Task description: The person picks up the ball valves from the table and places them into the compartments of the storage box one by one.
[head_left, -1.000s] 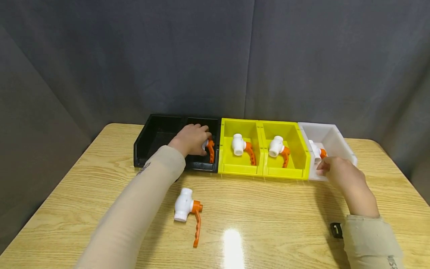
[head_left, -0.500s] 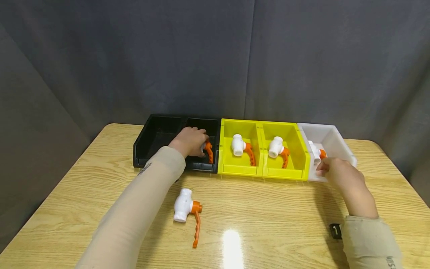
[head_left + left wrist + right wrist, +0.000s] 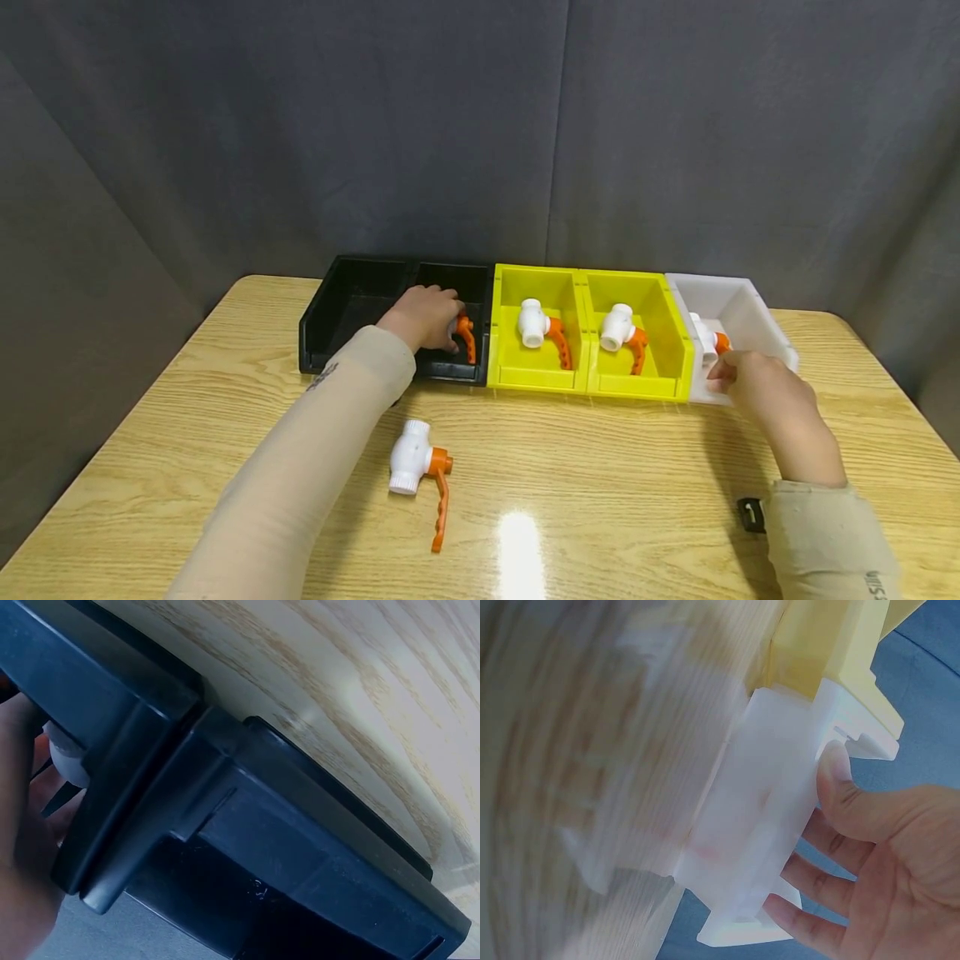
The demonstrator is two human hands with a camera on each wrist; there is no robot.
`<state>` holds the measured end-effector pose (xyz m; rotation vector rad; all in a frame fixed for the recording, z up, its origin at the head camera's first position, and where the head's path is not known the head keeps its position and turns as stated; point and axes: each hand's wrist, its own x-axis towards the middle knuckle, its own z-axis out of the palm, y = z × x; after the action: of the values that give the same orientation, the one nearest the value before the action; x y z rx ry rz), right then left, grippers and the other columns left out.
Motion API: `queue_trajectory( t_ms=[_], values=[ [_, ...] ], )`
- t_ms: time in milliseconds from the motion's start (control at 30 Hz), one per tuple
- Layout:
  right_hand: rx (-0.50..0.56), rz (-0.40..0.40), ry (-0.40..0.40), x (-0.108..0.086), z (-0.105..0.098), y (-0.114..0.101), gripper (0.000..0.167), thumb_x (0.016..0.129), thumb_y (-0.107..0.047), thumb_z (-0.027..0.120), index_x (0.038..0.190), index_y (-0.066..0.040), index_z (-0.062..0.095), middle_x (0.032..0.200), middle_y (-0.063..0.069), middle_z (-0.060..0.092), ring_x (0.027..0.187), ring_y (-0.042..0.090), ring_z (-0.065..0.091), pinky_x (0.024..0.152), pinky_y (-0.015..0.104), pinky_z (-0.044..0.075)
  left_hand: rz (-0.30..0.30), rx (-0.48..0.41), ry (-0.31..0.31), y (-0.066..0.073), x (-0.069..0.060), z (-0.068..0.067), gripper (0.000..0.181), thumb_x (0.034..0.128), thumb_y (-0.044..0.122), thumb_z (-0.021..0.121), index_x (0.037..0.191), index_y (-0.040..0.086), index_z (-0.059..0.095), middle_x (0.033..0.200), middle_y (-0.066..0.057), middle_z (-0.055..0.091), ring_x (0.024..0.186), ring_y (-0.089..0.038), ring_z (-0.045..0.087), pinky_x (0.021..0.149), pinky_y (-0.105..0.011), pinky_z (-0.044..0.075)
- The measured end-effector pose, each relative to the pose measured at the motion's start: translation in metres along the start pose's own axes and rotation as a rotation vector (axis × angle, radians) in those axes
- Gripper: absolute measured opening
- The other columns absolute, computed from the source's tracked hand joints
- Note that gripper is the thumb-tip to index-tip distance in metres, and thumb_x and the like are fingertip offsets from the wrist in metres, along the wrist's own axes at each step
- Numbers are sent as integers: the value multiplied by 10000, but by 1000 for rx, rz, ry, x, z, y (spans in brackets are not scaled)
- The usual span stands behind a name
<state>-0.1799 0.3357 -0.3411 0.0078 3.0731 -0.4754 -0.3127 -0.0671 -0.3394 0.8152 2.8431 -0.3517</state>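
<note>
My left hand (image 3: pixel 426 319) is down in the second black bin (image 3: pixel 472 279), its fingers and thumb round the white body of a ball valve. That valve's orange handle (image 3: pixel 467 337) shows to the right of the fingers. In the left wrist view a white end of the valve (image 3: pixel 67 761) peeks out beside the bin wall. At the white bin (image 3: pixel 761 780) my right hand (image 3: pixel 896 859) reaches over the front lip, thumb apart from the fairly straight fingers. Just beyond those fingers lies another ball valve (image 3: pixel 703 337); its handle is hidden.
Two yellow bins (image 3: pixel 536 379) in the middle each hold a ball valve (image 3: pixel 533 323). The leftmost black bin (image 3: pixel 356 312) is partly behind the left arm. Another ball valve (image 3: pixel 409 458) lies on the wooden table (image 3: pixel 585 492), and a black buckle (image 3: pixel 751 514) sits near the right sleeve.
The left hand and the valve in its grip have shifted very slightly left within the black bin. My right hand has stayed at the white bin.
</note>
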Motion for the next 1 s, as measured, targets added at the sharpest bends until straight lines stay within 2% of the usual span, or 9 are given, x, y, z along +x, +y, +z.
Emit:
queue_trajectory(
  t_ms=[233, 433, 633, 767, 900, 1000],
  values=[
    [6, -4, -2, 0, 1, -1, 47, 921, -73, 640, 927, -57, 684, 940, 168, 648, 866, 394, 543, 637, 525, 428, -1, 11, -3, 3, -5, -3, 590, 870, 431, 758, 1335, 103, 601, 1241, -68, 587, 1155, -266, 530, 1019, -417, 427],
    [5, -8, 7, 1, 2, -1, 44, 921, -71, 644, 931, -49, 681, 938, 175, 648, 864, 401, 542, 641, 528, 428, 13, 4, 16, -1, -5, -1, 568, 880, 448, 737, 1310, 102, 605, 1233, -57, 601, 1154, -251, 527, 1016, -417, 423],
    [5, 2, 1, 2, 1, -2, 52, 920, -58, 628, 930, -48, 678, 938, 179, 638, 854, 399, 532, 638, 520, 420, 55, 0, 69, -4, -7, -5, 502, 901, 419, 707, 1290, 113, 624, 1212, -51, 614, 1136, -246, 544, 1017, -426, 425],
    [5, 4, 1, 2, 1, -1, 47, 919, -60, 633, 926, -51, 678, 946, 179, 642, 855, 399, 535, 633, 520, 420, 73, 27, 99, -7, -9, -8, 375, 949, 357, 648, 1260, 147, 658, 1207, -38, 624, 1129, -243, 555, 1005, -425, 436],
    [4, -1, 6, 2, 1, 0, 44, 917, -62, 639, 918, -56, 683, 952, 177, 654, 859, 396, 547, 631, 526, 424, 95, 42, 145, -7, -10, -11, 246, 979, 301, 622, 1173, 174, 704, 1151, -20, 642, 1085, -234, 580, 984, -421, 453],
    [2, -3, 10, 2, 1, 0, 47, 916, -60, 638, 917, -58, 686, 954, 174, 657, 863, 393, 551, 636, 531, 427, 99, 18, 182, -7, -11, -14, 195, 983, 275, 615, 1121, 188, 722, 1105, -5, 646, 1039, -219, 600, 965, -415, 466]
  ],
)
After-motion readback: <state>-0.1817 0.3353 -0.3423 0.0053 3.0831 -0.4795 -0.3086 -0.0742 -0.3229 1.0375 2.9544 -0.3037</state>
